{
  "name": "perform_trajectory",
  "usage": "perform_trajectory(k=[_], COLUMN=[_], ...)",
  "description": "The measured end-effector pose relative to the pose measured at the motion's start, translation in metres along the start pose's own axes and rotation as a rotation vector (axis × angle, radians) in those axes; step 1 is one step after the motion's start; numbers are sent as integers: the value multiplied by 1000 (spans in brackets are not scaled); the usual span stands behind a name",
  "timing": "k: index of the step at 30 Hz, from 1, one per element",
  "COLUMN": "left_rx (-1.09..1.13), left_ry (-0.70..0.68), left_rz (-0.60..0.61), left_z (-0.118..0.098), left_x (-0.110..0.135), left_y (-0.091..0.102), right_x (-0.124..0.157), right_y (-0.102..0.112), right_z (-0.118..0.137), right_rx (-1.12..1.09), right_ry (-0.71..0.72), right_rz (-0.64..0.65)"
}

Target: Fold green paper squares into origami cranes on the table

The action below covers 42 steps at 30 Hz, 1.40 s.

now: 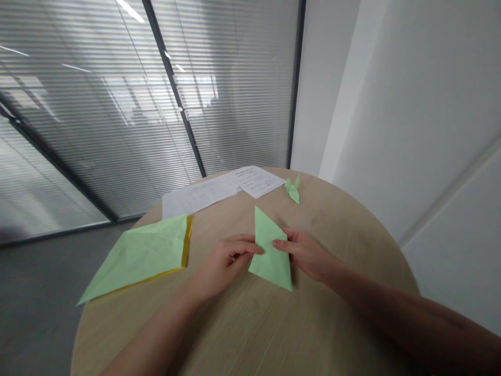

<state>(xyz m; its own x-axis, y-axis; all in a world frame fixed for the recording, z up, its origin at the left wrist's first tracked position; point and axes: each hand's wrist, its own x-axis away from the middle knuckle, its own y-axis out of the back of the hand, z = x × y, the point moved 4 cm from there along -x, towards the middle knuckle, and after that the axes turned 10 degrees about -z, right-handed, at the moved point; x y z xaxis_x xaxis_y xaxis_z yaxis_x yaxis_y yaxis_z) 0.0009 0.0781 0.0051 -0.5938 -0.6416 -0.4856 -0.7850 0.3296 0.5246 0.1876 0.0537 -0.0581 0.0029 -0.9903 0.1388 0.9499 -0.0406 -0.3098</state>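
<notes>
A folded piece of light green paper (270, 266) is held between my two hands, over the middle of the table. It has a pointed top and a slanted lower edge. My left hand (230, 258) pinches its left edge, with a finger lying over the front. On the other side, my right hand (303, 250) grips the right edge, its thumb pressed on the front face and the other fingers behind, partly hidden. Farther back and to the right stands a small folded green origami figure (293, 190) with upright points.
Green paper sheets (148, 250) lie on a yellow sheet or folder (188, 243) at the left, one corner jutting past the table edge. Printed white pages (203, 193) overlap at the back of the round wooden table (344, 224). Blind-covered glass and a white wall stand behind.
</notes>
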Motion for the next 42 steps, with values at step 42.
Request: perform_trajectory(k=[42], left_rx=[-24], left_ry=[354], left_rz=[-381], left_z=[15], left_x=[7], left_y=[-21], right_x=[6], right_y=[-10], right_z=[0], right_rx=[190], right_ry=[92], right_rz=[48])
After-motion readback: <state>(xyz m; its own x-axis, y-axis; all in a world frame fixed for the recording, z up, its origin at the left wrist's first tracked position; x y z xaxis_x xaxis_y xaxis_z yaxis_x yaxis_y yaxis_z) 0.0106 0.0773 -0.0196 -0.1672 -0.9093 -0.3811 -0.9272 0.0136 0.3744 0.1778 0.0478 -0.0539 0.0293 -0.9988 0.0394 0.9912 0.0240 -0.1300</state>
